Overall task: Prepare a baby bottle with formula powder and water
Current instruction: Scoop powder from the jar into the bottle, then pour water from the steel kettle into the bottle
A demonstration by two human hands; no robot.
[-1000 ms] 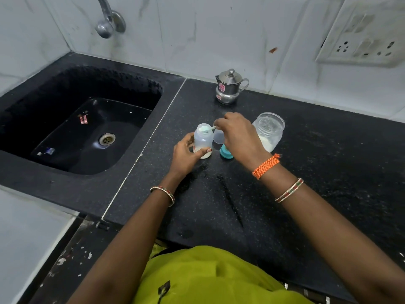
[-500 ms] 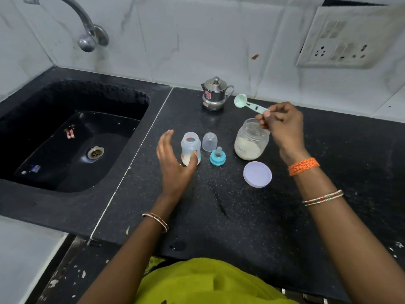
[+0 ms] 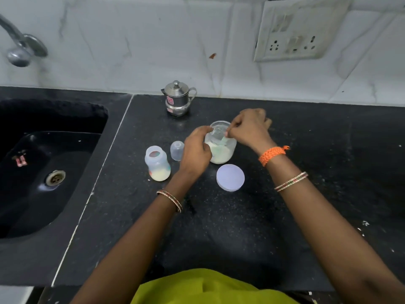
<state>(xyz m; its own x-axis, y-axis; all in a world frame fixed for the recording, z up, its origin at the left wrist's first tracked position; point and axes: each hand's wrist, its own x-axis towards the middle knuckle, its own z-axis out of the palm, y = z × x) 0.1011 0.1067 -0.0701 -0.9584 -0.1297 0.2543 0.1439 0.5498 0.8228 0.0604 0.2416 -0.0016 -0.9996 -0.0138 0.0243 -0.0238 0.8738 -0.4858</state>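
An open baby bottle [image 3: 157, 163] stands on the black counter [image 3: 219, 227] with pale powder at its bottom. To its right is the clear bottle cap [image 3: 177, 150]. A clear jar of formula powder [image 3: 221, 150] stands further right, and my left hand [image 3: 196, 151] grips its left side. My right hand [image 3: 249, 129] pinches the handle of a pale green scoop [image 3: 221, 140] whose bowl is down inside the jar. The jar's lilac lid [image 3: 230, 177] lies flat in front of the jar. My left hand hides the teal nipple ring.
A small steel pot with a lid [image 3: 178, 98] stands at the back by the tiled wall. A black sink [image 3: 43, 167] with a tap [image 3: 20, 49] above it takes up the left. A wall socket plate [image 3: 300, 29] is at the upper right.
My left hand left the bottle and took hold of the jar. My right hand brought the scoop down from above the jar into it.
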